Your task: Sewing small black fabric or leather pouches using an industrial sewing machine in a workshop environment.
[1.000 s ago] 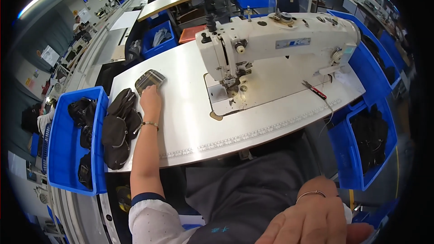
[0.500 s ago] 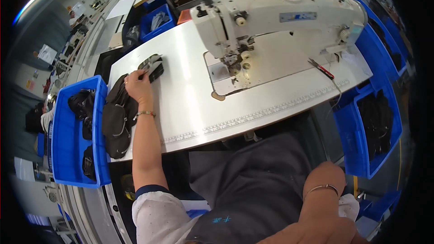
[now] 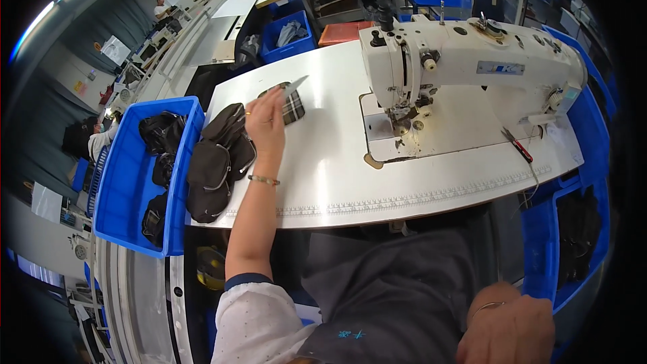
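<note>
My left hand (image 3: 266, 118) is above the left part of the white sewing table, its fingers pinched on a thin pale grey pointed piece (image 3: 296, 85). Right beside those fingers lie plaid fabric pieces (image 3: 294, 109), partly covered by the hand. Left of my wrist, dark pouches (image 3: 210, 178) with zippers sit heaped at the table's left edge. My right hand (image 3: 509, 330) is low at the right, in front of the dark apron, back of the hand up. Its fingers are mostly hidden, and nothing shows in it.
A white sewing machine (image 3: 472, 61) stands on the table's right side. Red-handled thread snips (image 3: 519, 146) lie near it. A printed ruler strip (image 3: 397, 195) runs along the front edge. Blue bins (image 3: 140, 237) with dark items flank the table on both sides.
The whole view has shifted, with the table now further right. My left hand has lifted the pale grey piece up from the plaid pieces. More of my right hand shows.
</note>
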`<state>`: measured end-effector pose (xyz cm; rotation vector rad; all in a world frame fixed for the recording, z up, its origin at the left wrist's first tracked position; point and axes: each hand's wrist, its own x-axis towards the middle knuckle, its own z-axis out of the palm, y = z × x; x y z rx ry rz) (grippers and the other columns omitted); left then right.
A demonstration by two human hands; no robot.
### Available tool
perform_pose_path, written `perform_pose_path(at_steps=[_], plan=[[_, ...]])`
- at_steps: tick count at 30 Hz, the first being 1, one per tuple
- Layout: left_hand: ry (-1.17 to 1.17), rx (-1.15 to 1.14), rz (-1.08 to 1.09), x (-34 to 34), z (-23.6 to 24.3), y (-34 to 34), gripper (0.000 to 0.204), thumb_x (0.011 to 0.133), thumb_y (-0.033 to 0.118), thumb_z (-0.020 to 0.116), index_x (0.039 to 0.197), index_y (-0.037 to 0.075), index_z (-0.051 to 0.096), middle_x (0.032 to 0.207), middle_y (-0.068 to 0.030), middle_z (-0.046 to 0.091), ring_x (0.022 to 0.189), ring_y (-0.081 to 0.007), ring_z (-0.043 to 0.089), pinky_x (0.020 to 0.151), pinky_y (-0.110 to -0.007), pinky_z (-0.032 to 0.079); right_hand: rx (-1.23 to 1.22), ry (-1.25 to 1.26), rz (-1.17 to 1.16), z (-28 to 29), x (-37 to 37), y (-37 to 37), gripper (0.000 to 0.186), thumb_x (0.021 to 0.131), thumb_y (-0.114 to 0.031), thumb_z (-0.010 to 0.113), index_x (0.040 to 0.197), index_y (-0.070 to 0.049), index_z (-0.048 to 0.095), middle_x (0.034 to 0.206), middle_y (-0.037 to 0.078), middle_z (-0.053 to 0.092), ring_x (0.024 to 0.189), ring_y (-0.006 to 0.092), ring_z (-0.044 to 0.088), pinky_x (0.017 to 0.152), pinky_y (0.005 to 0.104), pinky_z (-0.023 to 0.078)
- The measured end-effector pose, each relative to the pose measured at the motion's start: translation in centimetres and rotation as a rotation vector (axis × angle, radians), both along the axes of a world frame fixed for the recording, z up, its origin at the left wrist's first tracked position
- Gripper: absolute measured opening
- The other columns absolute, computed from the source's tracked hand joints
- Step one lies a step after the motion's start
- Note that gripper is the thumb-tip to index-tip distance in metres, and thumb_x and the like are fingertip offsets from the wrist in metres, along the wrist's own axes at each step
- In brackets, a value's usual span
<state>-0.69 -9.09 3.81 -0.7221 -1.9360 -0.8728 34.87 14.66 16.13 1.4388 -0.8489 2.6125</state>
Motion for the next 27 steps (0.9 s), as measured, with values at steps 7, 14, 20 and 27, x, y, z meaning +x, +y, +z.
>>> perform_pose_path(at_steps=[7, 14, 20, 27], plan=[[-0.403, -0.586, -0.546, 14.1, -2.5, 3.7, 0.025, 0.084, 0.021, 0.067, 0.104, 0.007, 0.069, 0.117, -0.0097, 0.065, 0.113, -0.0306, 0.057, 0.094, -0.040, 0.046, 0.321, -0.099, -0.832, -6.7, -2.0, 0.9, 0.025, 0.082, -0.022, 0.071, 0.093, 0.001, 0.068, 0.106, 0.018, 0.067, 0.092, 0.0308, 0.066, 0.075, 0.0390, 0.053], [-0.363, -0.586, -0.280, 12.4, -1.3, 0.1, 0.039, 0.082, 0.020, 0.069, 0.117, 0.006, 0.061, 0.121, -0.0119, 0.062, 0.118, -0.0324, 0.054, 0.098, -0.044, 0.042, 1.581, 0.274, -1.284, -16.4, -11.6, -2.9, 0.058, 0.082, -0.038, 0.067, 0.123, 0.001, 0.056, 0.133, 0.014, 0.053, 0.126, 0.0294, 0.047, 0.106, 0.0470, 0.034], [-0.209, -0.439, 0.340, -0.1, 1.6, -11.1, 0.023, 0.080, 0.012, 0.068, 0.101, 0.003, 0.066, 0.102, -0.0142, 0.067, 0.098, -0.0316, 0.062, 0.087, -0.040, 0.049, 1.614, 0.223, -1.308, -16.5, -13.0, -1.9, 0.065, 0.083, -0.048, 0.062, 0.123, 0.002, 0.056, 0.134, 0.014, 0.052, 0.128, 0.0304, 0.045, 0.107, 0.0485, 0.032], [-0.609, -0.560, 0.588, -6.3, 1.3, -17.2, 0.037, 0.085, 0.034, 0.065, 0.106, 0.004, 0.067, 0.105, -0.0157, 0.067, 0.103, -0.0344, 0.061, 0.088, -0.042, 0.049, 1.613, 0.195, -1.286, -16.4, -13.4, -2.3, 0.066, 0.085, -0.051, 0.059, 0.123, 0.003, 0.056, 0.135, 0.015, 0.051, 0.128, 0.0311, 0.045, 0.107, 0.0479, 0.031]])
